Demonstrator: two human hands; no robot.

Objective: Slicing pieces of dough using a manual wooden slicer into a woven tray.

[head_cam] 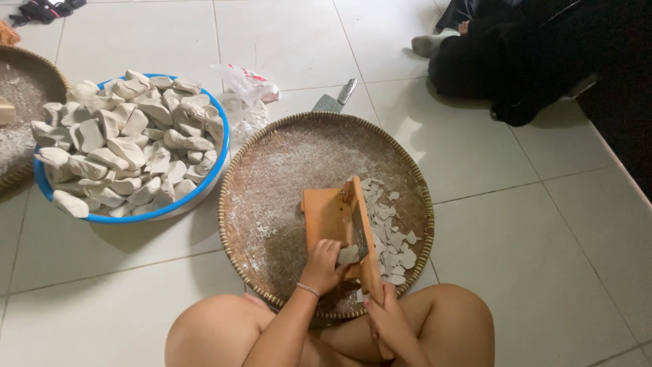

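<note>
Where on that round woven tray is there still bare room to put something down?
The woven tray is bare across its left and far side, left of the wooden slicer. Right of the slicer, white slices crowd it. The left hand and right hand fill the near edge.

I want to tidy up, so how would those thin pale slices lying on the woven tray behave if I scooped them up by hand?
The slices look thin and already lie in broken shards, so they would probably snap or crumble under a pinch. They seem light and flat, unlikely to roll. White dust on the woven tray suggests they shed powder.
</note>
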